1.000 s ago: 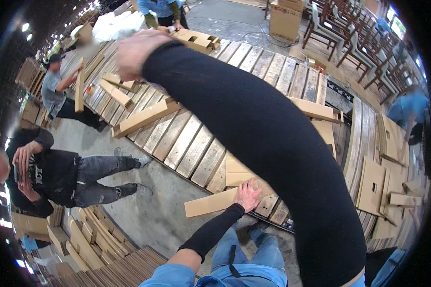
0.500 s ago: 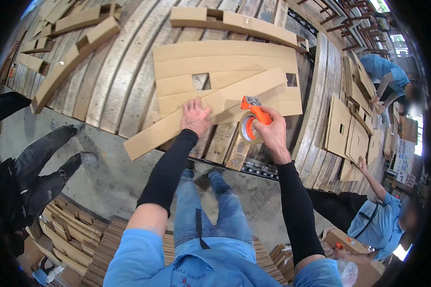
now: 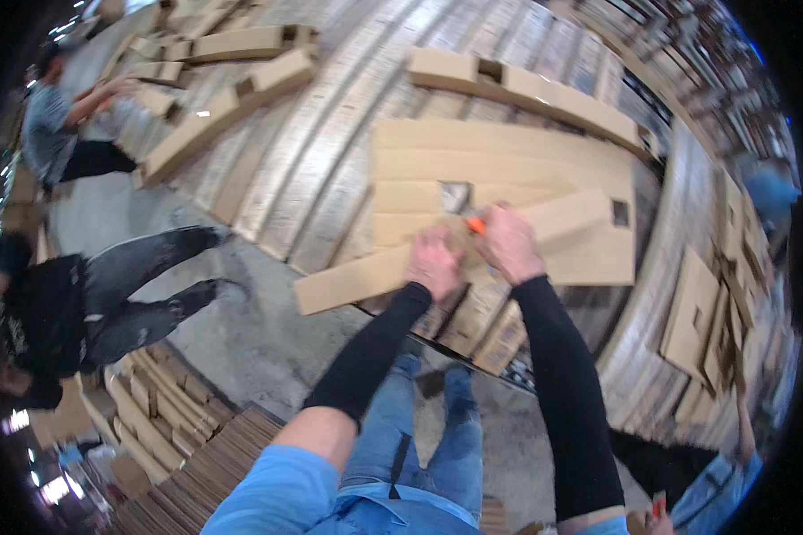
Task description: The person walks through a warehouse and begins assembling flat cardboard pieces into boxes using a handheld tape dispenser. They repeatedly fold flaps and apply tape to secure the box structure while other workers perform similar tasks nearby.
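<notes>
A long, flat cardboard strip (image 3: 359, 278) lies slantwise over a larger creased cardboard sheet (image 3: 509, 143) with cut-out holes. My left hand (image 3: 435, 260) rests on the strip, its fingers laid over the cardboard and slightly blurred. Close beside it, my right hand (image 3: 510, 241) is closed around an orange tape dispenser (image 3: 477, 225). Most of the dispenser is hidden behind that hand, and its front end is over the strip near my left fingertips.
The slatted wooden table (image 3: 330, 152) carries a long folded cardboard piece (image 3: 526, 85) at the back and another (image 3: 223, 111) to the left. Cardboard panels (image 3: 691, 312) lie at right. A person in dark clothes (image 3: 62, 303) stands at left; stacked cardboard (image 3: 196, 481) is below.
My right hand has brought the tape dispenser leftward, down over the strip and close to my left hand. The whole view has shifted, showing more of the left side.
</notes>
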The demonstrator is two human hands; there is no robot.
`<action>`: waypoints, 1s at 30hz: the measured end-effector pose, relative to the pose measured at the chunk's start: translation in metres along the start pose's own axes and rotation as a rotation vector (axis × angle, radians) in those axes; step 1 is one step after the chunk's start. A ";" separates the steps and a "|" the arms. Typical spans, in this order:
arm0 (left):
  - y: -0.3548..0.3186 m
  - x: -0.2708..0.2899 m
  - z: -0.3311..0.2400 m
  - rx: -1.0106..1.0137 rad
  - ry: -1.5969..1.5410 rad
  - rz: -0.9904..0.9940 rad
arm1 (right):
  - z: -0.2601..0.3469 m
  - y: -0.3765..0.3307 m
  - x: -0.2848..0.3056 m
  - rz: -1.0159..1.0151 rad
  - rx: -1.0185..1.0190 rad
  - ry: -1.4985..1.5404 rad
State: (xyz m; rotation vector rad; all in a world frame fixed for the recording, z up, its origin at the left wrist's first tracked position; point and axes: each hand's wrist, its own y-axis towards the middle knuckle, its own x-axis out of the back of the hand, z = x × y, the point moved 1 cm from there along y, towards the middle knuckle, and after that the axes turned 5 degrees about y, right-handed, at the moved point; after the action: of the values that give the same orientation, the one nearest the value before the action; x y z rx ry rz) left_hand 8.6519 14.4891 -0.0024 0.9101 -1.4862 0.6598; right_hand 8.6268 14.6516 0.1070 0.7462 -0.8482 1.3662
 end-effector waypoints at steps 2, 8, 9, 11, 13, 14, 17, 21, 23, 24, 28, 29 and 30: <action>0.004 0.011 -0.015 -0.030 -0.017 0.123 | -0.014 -0.018 0.005 -0.075 0.112 -0.078; 0.014 0.026 0.011 0.067 -0.008 0.229 | 0.003 -0.124 0.007 0.377 -0.184 -0.083; 0.013 0.023 0.004 0.096 -0.016 0.196 | -0.002 -0.155 0.007 0.411 -0.234 -0.070; 0.032 0.031 -0.009 0.090 -0.110 0.173 | -0.030 -0.219 -0.001 0.291 -0.271 -0.028; 0.029 0.018 -0.004 0.121 0.025 0.196 | -0.036 -0.246 -0.003 0.109 -0.251 0.091; 0.013 0.012 -0.002 0.123 -0.027 0.187 | -0.023 -0.237 0.002 0.059 -0.297 0.157; 0.006 0.026 -0.001 0.045 -0.079 0.119 | 0.005 -0.192 0.038 -0.163 -0.243 0.350; -0.011 0.034 -0.015 -0.042 -0.048 0.118 | 0.043 -0.105 0.096 -0.353 -0.102 0.335; -0.012 0.035 -0.015 -0.037 -0.018 0.087 | 0.033 -0.074 0.081 -0.347 -0.013 0.183; -0.010 0.036 -0.019 -0.043 -0.041 0.097 | 0.020 -0.064 0.063 -0.223 -0.045 0.105; 0.000 0.041 -0.021 -0.051 -0.073 0.130 | -0.007 -0.044 0.021 0.061 -0.110 -0.081; -0.002 0.040 -0.018 -0.047 -0.071 0.141 | -0.007 -0.043 0.018 0.084 -0.111 -0.097; -0.005 0.040 -0.017 -0.031 -0.067 0.150 | -0.006 -0.047 0.016 0.105 -0.097 -0.106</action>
State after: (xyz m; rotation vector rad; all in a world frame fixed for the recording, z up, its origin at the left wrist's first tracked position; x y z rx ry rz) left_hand 8.6665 14.4942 0.0390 0.8097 -1.6314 0.7193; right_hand 8.6744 14.6613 0.1191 0.7120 -1.0423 1.3770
